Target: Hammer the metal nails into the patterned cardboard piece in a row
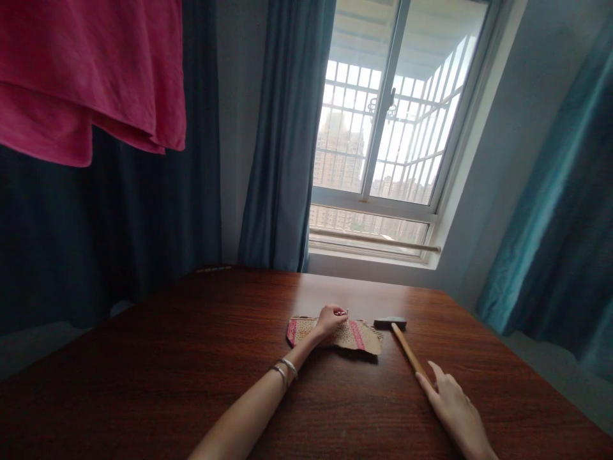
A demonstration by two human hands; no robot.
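My left hand (331,321) is closed in a pinch above a flat piece of cardboard (366,344). Small shiny bits show at its fingertips, too small to name. The cardboard has pink stripes, many dark dots and a ragged edge. To its right lies a hammer (406,345) with a dark head and a wooden handle, the head pointing away from me. My right hand (454,402) is at the near end of the handle, fingers stretched out and apart, with the thumb beside or touching the wood. The hand covers the handle's end.
The brown wooden table (191,370) reaches to the wall under a barred window (378,160). Blue curtains (282,140) hang on both sides. A pink cloth (96,76) hangs at the upper left, above the table.
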